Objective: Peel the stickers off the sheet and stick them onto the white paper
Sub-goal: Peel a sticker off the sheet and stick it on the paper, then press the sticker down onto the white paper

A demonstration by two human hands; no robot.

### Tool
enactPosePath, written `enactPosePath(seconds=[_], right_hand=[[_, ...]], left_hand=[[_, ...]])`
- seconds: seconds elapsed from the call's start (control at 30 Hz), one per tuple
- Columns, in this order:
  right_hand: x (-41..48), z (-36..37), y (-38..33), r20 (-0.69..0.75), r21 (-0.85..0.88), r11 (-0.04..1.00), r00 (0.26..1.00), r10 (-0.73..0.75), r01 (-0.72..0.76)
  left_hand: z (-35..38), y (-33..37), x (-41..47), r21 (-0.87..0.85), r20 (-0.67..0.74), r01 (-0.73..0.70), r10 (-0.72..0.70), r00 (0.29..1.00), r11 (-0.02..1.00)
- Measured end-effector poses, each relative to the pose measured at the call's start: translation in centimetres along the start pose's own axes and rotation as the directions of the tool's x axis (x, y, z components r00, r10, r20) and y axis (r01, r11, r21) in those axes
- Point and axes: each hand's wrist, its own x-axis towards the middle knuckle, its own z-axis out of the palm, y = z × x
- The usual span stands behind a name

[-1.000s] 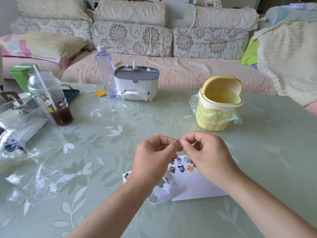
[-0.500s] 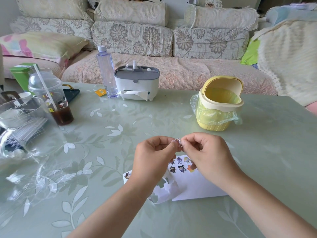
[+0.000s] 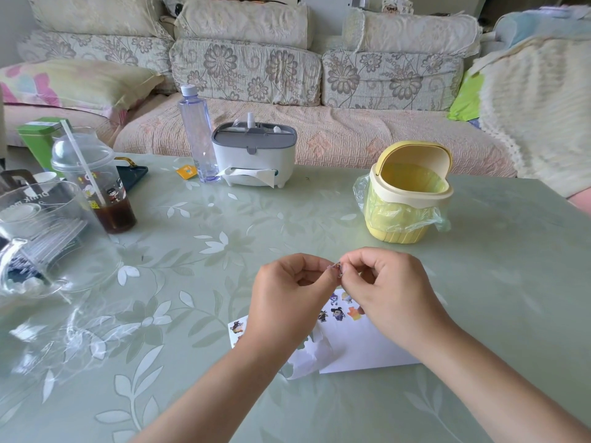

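Sticker (image 3: 336, 270), too tiny to make out, sits pinched between left hand (image 3: 287, 297) and right hand (image 3: 388, 290) above half-hidden white paper (image 3: 359, 350)

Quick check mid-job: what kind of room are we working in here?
Most likely a home living room: a floral-covered sofa runs behind the table, which carries household bits such as a tissue box, a small yellow bin and a lidded drink with a straw.

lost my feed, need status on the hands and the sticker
Left hand and right hand both pinching one small sticker, raised off the table. White paper flat beneath, several stickers already on it. Nothing blocking the paper.
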Motion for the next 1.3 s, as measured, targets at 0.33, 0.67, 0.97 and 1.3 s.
enactPosePath(seconds=[0.33,0.67,0.97,1.3], right_hand=[[0.2,0.1,0.3,0.021,0.13,0.989,0.998,0.064,-0.066],[-0.2,-0.3,0.2,-0.068,0.062,0.998,0.998,0.018,-0.014],[-0.6,-1.2,0.8,-0.083,-0.162,0.976,0.983,-0.163,0.148],[0.0,-3.6,1.9,-0.01,0.187,0.974,0.991,0.134,-0.13]], left_hand=[[0.1,-0.1,0.2,0.024,-0.054,-0.015,0.016,0.998,1.0],[0.7,-0.8,0.4,0.204,-0.033,-0.171,0.182,0.983,0.964],[1.5,-0.6,0.6,0.187,0.0,-0.115,0.116,0.993,0.976],[3.2,-0.1,1.6,0.135,0.21,-0.15,0.12,0.97,0.979]])
